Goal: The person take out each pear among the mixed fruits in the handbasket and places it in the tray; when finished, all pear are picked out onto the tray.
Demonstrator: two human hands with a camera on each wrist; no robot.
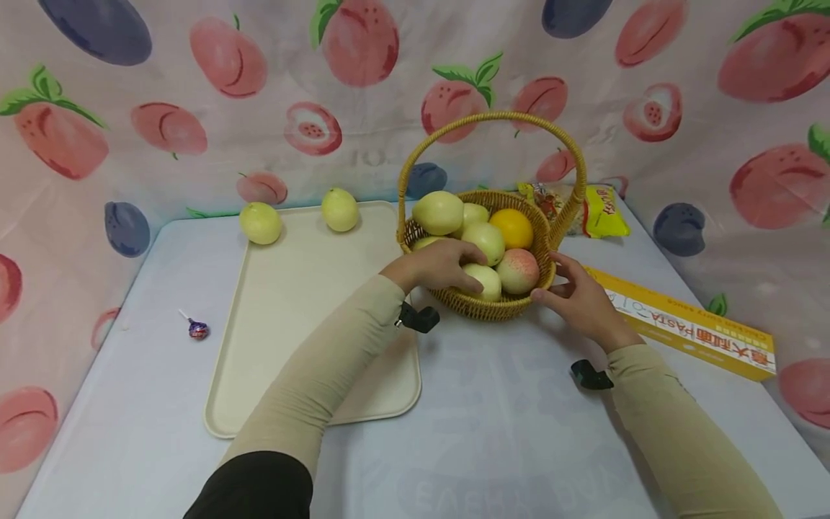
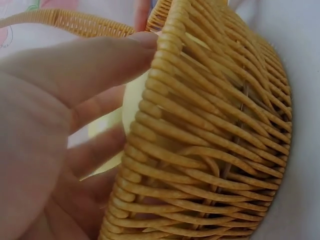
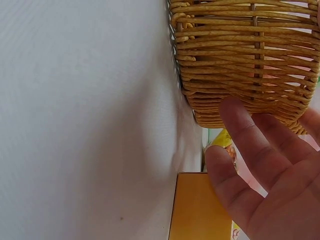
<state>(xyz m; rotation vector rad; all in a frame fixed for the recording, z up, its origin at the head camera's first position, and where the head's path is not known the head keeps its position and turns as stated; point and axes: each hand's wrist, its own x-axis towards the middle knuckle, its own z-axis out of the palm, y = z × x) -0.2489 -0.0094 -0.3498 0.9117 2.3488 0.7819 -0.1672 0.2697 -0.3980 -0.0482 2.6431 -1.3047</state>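
A woven basket [image 1: 483, 310] with a tall arched handle holds several pale green fruits [image 1: 438, 213], an orange [image 1: 512, 229] and a pink-flushed peach [image 1: 520, 272]. Over the near left rim reaches my left hand [image 1: 431, 265]; its thumb and fingers curl round a pale green fruit [image 1: 488, 281] inside. In the left wrist view, the basket's rim and weave [image 2: 215, 135] partly hide that fruit. My right hand [image 1: 586, 303] is at the basket's right side, its loosely extended fingers [image 3: 245, 125] touching the outside of the weave.
Left of the basket lies a cream tray [image 1: 292, 324], with two pale green fruits [image 1: 340, 210] at its far edge. A wrapped lollipop [image 1: 197, 329] lies farther left. A yellow pasta box [image 1: 700, 328] is on the right; a yellow snack packet [image 1: 603, 210] lies behind the basket.
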